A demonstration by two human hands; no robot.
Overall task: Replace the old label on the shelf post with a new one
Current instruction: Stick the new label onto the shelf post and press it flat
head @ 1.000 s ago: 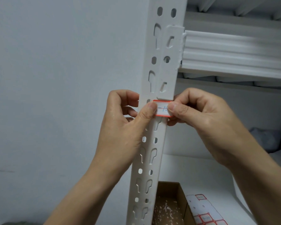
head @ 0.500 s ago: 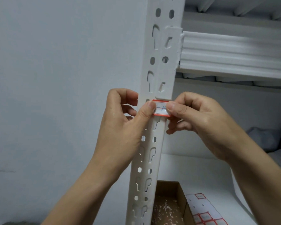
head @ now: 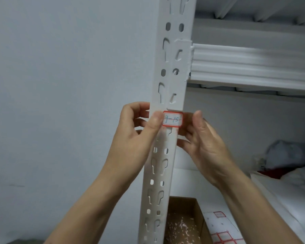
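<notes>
A white slotted shelf post (head: 173, 67) runs upright through the middle of the view. On its front sits a white label (head: 173, 119) with a red border and blue handwriting. My left hand (head: 136, 138) grips the post from the left: its thumb presses the label's left edge and its fingers curl behind the post. My right hand (head: 206, 143) is just right of the post with its thumb raised and off the label. Its relaxed fingers touch the post's right edge below the label.
A white shelf beam (head: 253, 62) joins the post at upper right. Below stands an open cardboard box (head: 199, 213) with paper scraps inside, and beside it lies a sheet of red-bordered labels (head: 222, 231). A white bag (head: 285, 154) lies far right. A plain wall fills the left.
My right hand's thumb and finger have come off the label's right end and drawn back to the right, uncovering the writing. My left thumb stays on the label's left edge.
</notes>
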